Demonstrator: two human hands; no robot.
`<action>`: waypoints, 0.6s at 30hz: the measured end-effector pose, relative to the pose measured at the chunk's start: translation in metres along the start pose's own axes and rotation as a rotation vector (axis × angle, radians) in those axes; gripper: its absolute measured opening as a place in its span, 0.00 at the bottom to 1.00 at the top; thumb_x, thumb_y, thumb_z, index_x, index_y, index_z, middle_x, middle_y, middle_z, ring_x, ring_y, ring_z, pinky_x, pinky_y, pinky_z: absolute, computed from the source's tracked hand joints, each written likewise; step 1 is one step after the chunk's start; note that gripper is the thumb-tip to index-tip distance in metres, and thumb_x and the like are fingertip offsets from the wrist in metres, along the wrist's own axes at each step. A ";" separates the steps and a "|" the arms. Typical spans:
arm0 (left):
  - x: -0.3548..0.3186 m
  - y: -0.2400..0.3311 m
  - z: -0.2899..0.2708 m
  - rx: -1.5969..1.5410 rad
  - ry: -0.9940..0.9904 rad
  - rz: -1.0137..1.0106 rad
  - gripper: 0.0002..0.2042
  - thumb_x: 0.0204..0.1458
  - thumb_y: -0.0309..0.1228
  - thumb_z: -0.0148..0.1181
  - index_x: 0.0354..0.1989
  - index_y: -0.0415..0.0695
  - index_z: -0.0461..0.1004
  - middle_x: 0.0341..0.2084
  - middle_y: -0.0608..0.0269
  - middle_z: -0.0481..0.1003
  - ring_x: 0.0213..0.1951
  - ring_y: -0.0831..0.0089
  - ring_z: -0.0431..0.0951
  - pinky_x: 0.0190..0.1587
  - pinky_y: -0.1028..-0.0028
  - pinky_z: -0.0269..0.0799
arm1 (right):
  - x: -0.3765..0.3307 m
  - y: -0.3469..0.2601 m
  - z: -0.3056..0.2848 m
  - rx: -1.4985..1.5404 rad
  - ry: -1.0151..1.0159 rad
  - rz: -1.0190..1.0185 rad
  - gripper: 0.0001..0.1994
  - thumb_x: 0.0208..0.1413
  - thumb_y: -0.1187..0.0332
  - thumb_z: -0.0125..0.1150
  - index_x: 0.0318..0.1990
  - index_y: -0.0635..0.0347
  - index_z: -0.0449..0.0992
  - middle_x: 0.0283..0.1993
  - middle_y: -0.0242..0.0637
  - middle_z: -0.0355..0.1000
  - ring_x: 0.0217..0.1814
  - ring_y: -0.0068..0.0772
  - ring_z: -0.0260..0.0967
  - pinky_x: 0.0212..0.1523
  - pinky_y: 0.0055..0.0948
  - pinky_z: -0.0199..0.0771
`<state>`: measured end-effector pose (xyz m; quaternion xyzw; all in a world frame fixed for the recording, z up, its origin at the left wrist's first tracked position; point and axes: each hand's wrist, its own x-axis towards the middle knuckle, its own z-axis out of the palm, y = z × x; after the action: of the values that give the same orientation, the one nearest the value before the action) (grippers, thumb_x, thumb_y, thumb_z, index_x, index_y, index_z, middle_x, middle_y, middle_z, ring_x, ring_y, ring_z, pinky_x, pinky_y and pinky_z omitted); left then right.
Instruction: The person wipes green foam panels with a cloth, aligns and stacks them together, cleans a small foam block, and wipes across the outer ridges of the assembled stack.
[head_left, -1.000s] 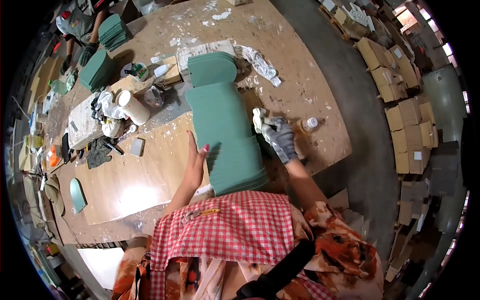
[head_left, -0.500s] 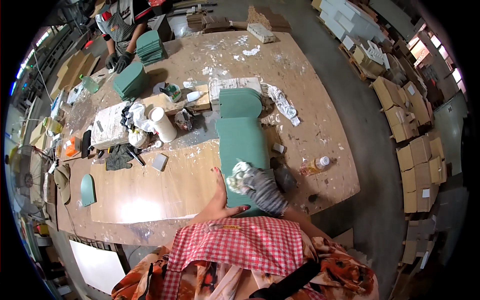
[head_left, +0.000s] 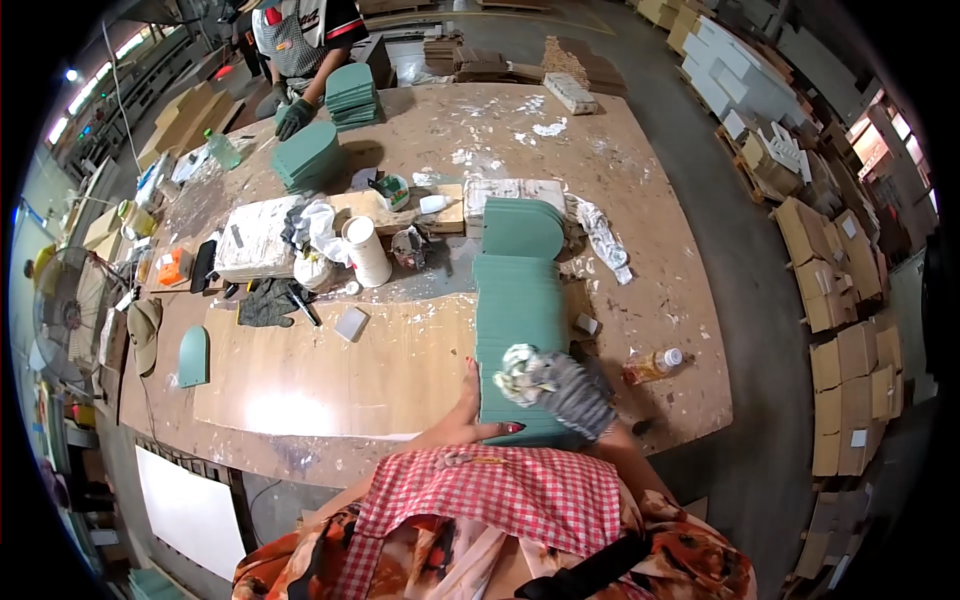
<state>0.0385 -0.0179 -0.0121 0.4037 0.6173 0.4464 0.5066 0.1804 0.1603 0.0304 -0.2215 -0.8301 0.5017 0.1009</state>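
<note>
A row of overlapping green panels [head_left: 518, 300] runs away from me, with a rounded-end green panel [head_left: 523, 228] at its far end. My right hand [head_left: 575, 395], in a grey knit glove, closes around a crumpled white rag [head_left: 521, 372] pressed to the panels' upper surface. My bare left hand [head_left: 466, 412] lies against the row's left edge, its fingers stretched forward and its thumb across the near end. Far to the left, a single green panel [head_left: 194, 355] with a rounded top rests on the table.
A white cylindrical container [head_left: 366, 252], a dark glove [head_left: 268, 302] and a grey block [head_left: 351, 324] are left of the row. A bottle [head_left: 654, 366] lies to the right. Across the table [head_left: 640, 180], a co-worker's gloved hand [head_left: 295, 119] is beside stacked green panels [head_left: 306, 157].
The view has shifted, moving the whole scene rightward and slightly down. My right hand and rag still rub on the panels; the left hand stays at the edge. The co-worker's hands have moved.
</note>
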 end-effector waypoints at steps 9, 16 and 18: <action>-0.003 -0.037 -0.012 -0.093 -0.032 0.337 0.42 0.59 0.39 0.50 0.70 0.39 0.25 0.70 0.46 0.23 0.71 0.59 0.22 0.70 0.63 0.24 | 0.000 0.030 -0.013 -0.225 0.057 0.024 0.24 0.48 0.59 0.68 0.48 0.65 0.70 0.43 0.45 0.70 0.44 0.41 0.70 0.47 0.35 0.71; 0.014 -0.030 -0.014 -0.308 0.120 0.251 0.39 0.61 0.40 0.46 0.70 0.40 0.27 0.70 0.49 0.23 0.71 0.61 0.22 0.70 0.63 0.24 | 0.033 -0.018 0.035 -0.358 -0.182 -0.158 0.17 0.51 0.63 0.65 0.44 0.65 0.76 0.48 0.51 0.69 0.49 0.47 0.67 0.53 0.37 0.67; 0.018 -0.029 -0.014 -0.341 0.144 0.244 0.38 0.62 0.40 0.44 0.70 0.40 0.27 0.71 0.50 0.23 0.71 0.61 0.22 0.70 0.63 0.24 | 0.028 -0.029 0.030 -0.218 -0.180 -0.088 0.15 0.52 0.63 0.64 0.43 0.64 0.77 0.49 0.51 0.68 0.51 0.48 0.67 0.54 0.38 0.66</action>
<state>0.0209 -0.0110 -0.0438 0.3508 0.5140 0.6303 0.4642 0.1367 0.1388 0.0399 -0.1486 -0.8942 0.4216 0.0233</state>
